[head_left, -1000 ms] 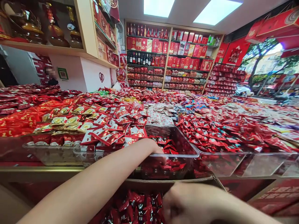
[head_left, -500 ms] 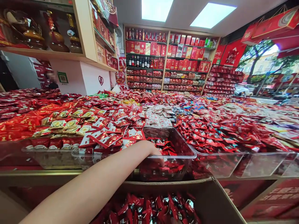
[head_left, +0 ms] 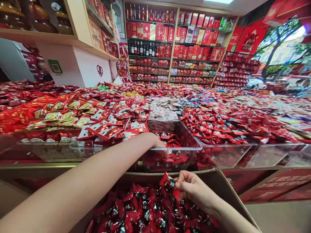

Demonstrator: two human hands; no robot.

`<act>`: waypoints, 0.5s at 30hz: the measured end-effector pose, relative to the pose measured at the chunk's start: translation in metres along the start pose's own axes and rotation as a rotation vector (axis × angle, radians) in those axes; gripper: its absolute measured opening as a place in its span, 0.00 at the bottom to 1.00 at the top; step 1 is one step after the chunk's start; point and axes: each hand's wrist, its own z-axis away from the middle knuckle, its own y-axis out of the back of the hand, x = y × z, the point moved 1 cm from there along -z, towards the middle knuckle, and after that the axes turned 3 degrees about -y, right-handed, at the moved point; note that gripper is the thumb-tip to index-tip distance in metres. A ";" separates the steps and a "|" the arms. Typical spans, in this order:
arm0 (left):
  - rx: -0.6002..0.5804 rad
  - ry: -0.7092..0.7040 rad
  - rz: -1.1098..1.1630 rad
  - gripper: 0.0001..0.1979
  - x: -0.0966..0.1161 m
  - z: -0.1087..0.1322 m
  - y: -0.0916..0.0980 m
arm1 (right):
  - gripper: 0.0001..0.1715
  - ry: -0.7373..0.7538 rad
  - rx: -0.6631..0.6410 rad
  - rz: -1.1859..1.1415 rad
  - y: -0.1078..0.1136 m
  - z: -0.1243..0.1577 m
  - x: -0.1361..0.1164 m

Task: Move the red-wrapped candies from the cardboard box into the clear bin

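My left hand (head_left: 155, 144) reaches over the front rim of a clear plastic bin (head_left: 181, 150) partly filled with red candies; its fingers curl down inside the bin and are mostly hidden. My right hand (head_left: 191, 187) is raised over an open cardboard box (head_left: 225, 187) full of red-and-black wrapped candies (head_left: 145, 210). Its fingers pinch a few of those wrapped candies (head_left: 168, 182) just above the pile.
Clear bins heaped with red, gold and white wrapped sweets (head_left: 109, 126) cover the whole counter. Shelves of red gift boxes and bottles (head_left: 170, 42) line the back wall. A shelf with jars (head_left: 43, 22) hangs at upper left. A street shows at right.
My right hand, which had dropped out of view half a second ago, has come up over the box holding a few candies. The left hand stays in the bin. The camera tilted down.
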 end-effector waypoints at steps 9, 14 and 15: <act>-0.085 0.057 0.034 0.18 0.000 -0.005 -0.004 | 0.09 0.024 0.011 0.005 0.003 0.000 0.002; -0.104 0.062 0.036 0.18 0.003 0.004 -0.002 | 0.05 -0.076 -0.210 0.517 -0.004 0.007 0.046; -0.105 0.063 0.036 0.18 0.004 0.005 -0.001 | 0.04 -0.119 -0.290 0.626 -0.006 0.009 0.058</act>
